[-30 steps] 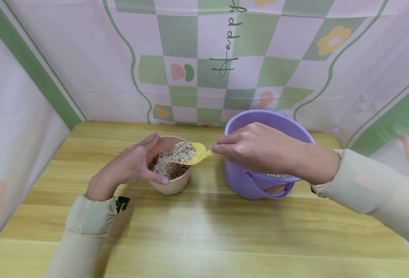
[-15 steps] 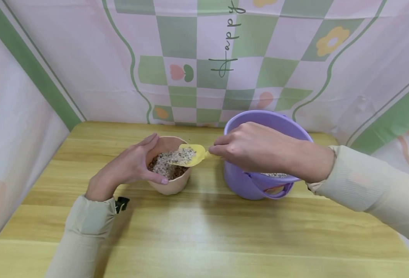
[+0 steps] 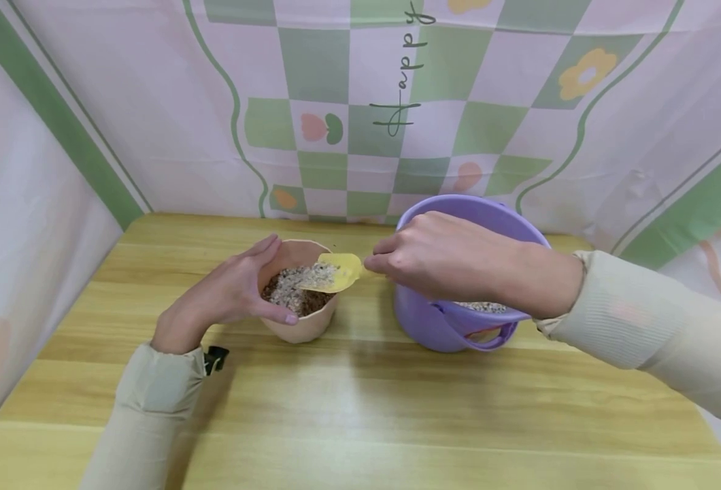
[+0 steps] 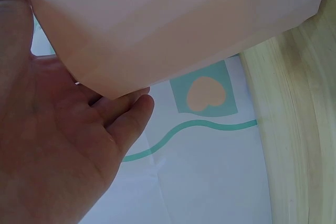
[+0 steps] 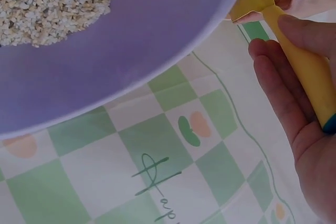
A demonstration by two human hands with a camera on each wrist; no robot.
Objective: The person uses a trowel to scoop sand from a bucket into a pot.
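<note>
My left hand (image 3: 228, 289) grips the side of a peach plant pot (image 3: 302, 331), thumb along the near rim and fingers behind it. Inside lies brown soil-like material (image 3: 314, 301) partly covered with pale gravel (image 3: 288, 286). Over the pot's right rim tilts a yellow scoop (image 3: 349, 270), pale gravel spilling off its tip into the pot. My right hand (image 3: 452, 258) holds the scoop's handle (image 5: 303, 69) between thumb and fingers, above a purple bucket (image 3: 418, 320). More pale gravel (image 5: 58, 3) fills the bucket's bottom in the right wrist view.
Pot and bucket stand side by side near the back of a wooden table (image 3: 348, 408). Behind them hangs a checked green and white cloth (image 3: 373, 170). The bucket's purple handle (image 3: 495, 342) hangs down at its near side.
The scoop has tipped further toward the pot, and gravel has slid off it, leaving more yellow bare. My right hand has shifted slightly left. My left hand and the pot stay put.
</note>
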